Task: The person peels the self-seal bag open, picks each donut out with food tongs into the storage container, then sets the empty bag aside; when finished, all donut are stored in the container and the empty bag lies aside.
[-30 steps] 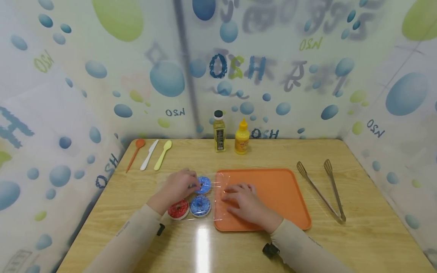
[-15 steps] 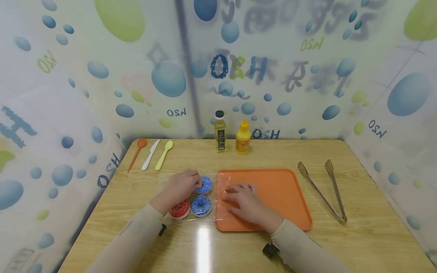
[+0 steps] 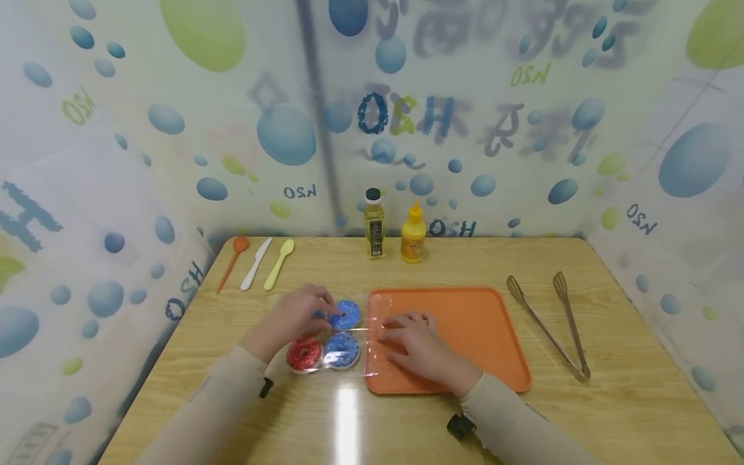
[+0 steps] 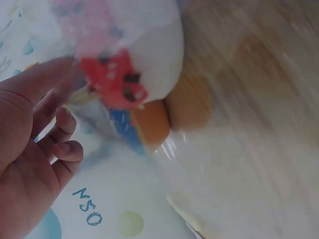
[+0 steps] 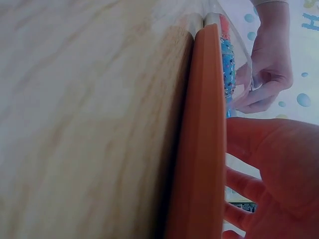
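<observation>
Several doughnuts lie side by side under clear plastic wrap (image 3: 372,371), which reaches onto an orange tray (image 3: 465,342). A red doughnut (image 3: 304,354) and two blue doughnuts, one nearer (image 3: 341,351) and one farther (image 3: 348,314), show in the head view. Another bit of blue shows beneath my left hand (image 3: 293,320). That hand seems to pinch the wrap between thumb and index finger, while its other fingers curl loosely in the left wrist view; the exact contact is blurred. My right hand (image 3: 424,349) rests on the tray's left part with its fingers spread over the wrap's end.
Metal tongs (image 3: 555,332) lie spread at the right. At the back stand an oil bottle (image 3: 374,226) and a yellow squeeze bottle (image 3: 413,236). An orange spoon (image 3: 231,261), a white knife (image 3: 254,265) and a yellow spoon (image 3: 279,265) lie back left.
My left hand has shifted slightly left, and more of the red doughnut and the blue beneath the fingers shows. Taut creases in the wrap have changed. The right hand stays put.
</observation>
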### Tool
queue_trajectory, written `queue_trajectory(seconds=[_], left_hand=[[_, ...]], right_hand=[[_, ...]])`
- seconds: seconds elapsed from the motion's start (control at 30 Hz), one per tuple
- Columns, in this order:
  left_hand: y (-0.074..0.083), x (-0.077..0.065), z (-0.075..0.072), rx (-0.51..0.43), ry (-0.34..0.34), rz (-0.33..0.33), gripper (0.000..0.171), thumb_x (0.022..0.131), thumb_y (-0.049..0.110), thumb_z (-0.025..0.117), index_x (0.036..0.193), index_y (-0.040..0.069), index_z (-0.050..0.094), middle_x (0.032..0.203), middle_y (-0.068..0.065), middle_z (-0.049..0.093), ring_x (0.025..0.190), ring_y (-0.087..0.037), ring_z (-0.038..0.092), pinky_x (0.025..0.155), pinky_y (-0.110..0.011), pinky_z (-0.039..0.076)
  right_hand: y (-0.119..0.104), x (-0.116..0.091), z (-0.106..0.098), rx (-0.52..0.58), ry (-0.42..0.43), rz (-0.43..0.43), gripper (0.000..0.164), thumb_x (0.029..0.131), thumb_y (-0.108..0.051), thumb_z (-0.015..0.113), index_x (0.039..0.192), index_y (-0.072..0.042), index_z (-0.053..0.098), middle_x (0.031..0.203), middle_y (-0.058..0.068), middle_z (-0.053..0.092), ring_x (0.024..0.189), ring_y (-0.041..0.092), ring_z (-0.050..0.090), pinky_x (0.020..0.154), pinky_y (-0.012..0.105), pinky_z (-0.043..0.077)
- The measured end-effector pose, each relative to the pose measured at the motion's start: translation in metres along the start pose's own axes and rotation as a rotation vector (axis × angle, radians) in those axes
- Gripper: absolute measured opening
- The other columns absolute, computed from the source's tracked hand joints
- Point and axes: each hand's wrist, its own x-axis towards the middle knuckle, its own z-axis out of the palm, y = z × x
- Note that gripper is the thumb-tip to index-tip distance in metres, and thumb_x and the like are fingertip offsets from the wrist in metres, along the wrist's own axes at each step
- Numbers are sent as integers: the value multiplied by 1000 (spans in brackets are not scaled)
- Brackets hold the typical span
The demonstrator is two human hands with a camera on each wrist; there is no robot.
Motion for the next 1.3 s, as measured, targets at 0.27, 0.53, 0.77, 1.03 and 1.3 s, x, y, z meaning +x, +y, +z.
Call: queue_trajectory(seconds=[0.27, 0.53, 0.77, 1.03, 1.3], left_hand=[[3, 8, 6, 39, -2, -16, 18, 79, 24, 90, 96, 26, 84, 102, 10, 73, 93, -11, 62, 76, -30, 57], [2, 5, 5, 100, 77, 31, 7, 86, 22, 85, 88, 27, 81, 90, 13, 72, 80, -8, 56, 64, -23, 51], [2, 1, -1, -20, 126, -34, 8, 86, 24, 85, 89, 28, 79, 93, 14, 72, 89, -10, 65, 70, -32, 56], [-1, 0, -12, -101, 139, -34, 7, 88, 20, 84, 91, 24, 80, 94, 11, 73, 92, -17, 71, 81, -39, 59], [0, -3, -16, -136, 122, -49, 6, 88, 18, 83, 92, 21, 80, 95, 9, 73, 93, -19, 71, 83, -39, 58]], right_hand=[[1, 0, 0, -14, 5, -17, 35, 95, -32, 76, 129, -25, 74, 145, 2, 60, 135, 30, 47, 109, 63, 26], [0, 0, 1, -6, -6, 1, 34, 95, -34, 76, 128, -26, 74, 146, 0, 59, 136, 29, 45, 112, 64, 24], [5, -2, 1, 19, 27, -32, 32, 95, -33, 76, 126, -25, 75, 146, 2, 60, 136, 30, 46, 112, 65, 24], [16, -16, -17, 104, 133, -62, 35, 93, -26, 79, 128, -24, 73, 149, 3, 58, 138, 30, 49, 112, 65, 20], [48, -54, -41, -15, 250, -25, 36, 89, -25, 83, 123, -21, 75, 140, 7, 64, 128, 31, 59, 104, 63, 27]])
